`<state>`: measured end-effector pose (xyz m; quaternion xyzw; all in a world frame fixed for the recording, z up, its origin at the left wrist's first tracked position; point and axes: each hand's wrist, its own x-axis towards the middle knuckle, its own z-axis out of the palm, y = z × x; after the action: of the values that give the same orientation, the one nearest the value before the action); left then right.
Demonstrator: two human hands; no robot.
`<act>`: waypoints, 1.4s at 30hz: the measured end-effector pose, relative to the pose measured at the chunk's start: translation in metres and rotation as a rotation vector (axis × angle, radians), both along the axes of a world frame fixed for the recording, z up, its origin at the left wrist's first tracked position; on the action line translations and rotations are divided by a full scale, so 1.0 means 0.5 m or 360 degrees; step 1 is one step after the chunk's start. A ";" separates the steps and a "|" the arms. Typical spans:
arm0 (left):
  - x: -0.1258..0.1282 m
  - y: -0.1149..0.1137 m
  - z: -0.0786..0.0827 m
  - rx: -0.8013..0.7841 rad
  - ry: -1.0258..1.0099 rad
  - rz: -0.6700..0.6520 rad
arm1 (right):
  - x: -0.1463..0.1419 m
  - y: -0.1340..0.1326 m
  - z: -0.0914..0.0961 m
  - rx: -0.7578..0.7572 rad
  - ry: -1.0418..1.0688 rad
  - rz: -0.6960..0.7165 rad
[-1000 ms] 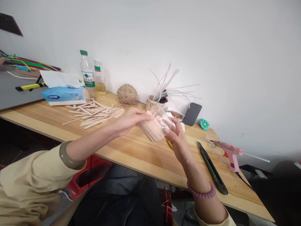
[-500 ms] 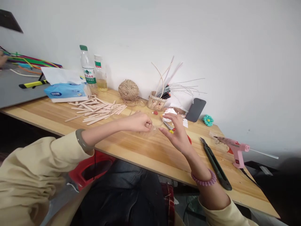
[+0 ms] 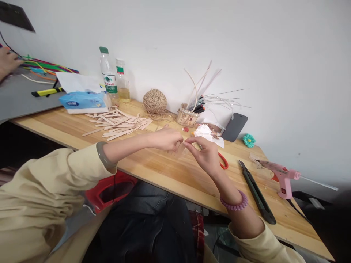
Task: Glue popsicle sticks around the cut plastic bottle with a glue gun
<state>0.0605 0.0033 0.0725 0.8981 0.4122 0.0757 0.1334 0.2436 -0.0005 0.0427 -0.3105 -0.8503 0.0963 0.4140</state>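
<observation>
Clear plastic (image 3: pixel 181 150) sat nearer than basket (image 3: pixel 188 117) | right hand (image 3: pixel 205 151): grip pinched it, seemingly for steadiness | left hand (image 3: pixel 170 140): grip hidden, couldn't tell

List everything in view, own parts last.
Table: 1, pale wood, centre
Craft sticks: many, pale, left
Tissue pack: 1, blue-white, left
Bottles: 2, clear, by wall
Twine ball: 1, tan, by wall
Basket: 1, beige, by wall
Paper: count unclear, white, beside basket
Slab: 1, grey, back right
Flower: 1, teal, back right
Scissors: 1, red-handled, centre right
Knife: 1, green, right
Glue gun: 1, pink, far right
Strands: many, multicoloured, far left
Tool: 1, yellow, far left
Another person's hand: 1, bare, far left
Plastic item: 1, red, below table
Film: 1 blurred piece, clear, centre
Sleeves: 2, beige, lower edge
Left grip: 1, bare, centre
Right grip: 1, bare, centre
</observation>
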 end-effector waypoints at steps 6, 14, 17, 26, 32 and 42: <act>0.002 0.003 -0.001 0.0080 0.0097 0.0056 | 0.003 0.006 -0.010 0.0198 -0.0170 -0.0022; 0.000 0.017 -0.015 0.0148 0.0101 0.0031 | 0.002 0.010 -0.017 0.0528 -0.0240 0.0005; -0.002 0.020 -0.018 0.0190 0.0109 0.0027 | 0.000 0.010 -0.022 0.0568 -0.0233 -0.0018; 0.003 0.017 -0.017 0.0104 0.0090 0.0027 | 0.007 0.010 -0.014 0.0375 -0.0266 -0.0001; -0.013 0.001 0.005 0.0089 -0.0144 -0.0037 | 0.023 0.012 0.018 0.0184 -0.0423 0.0014; -0.064 0.005 -0.128 -0.0328 -0.0931 0.0620 | -0.005 0.027 0.027 0.0045 -0.0887 -0.0082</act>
<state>0.0285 0.0060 0.0086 0.7249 0.5255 0.3114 0.3185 0.2413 0.0130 0.0562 -0.3407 -0.9244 -0.0153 0.1710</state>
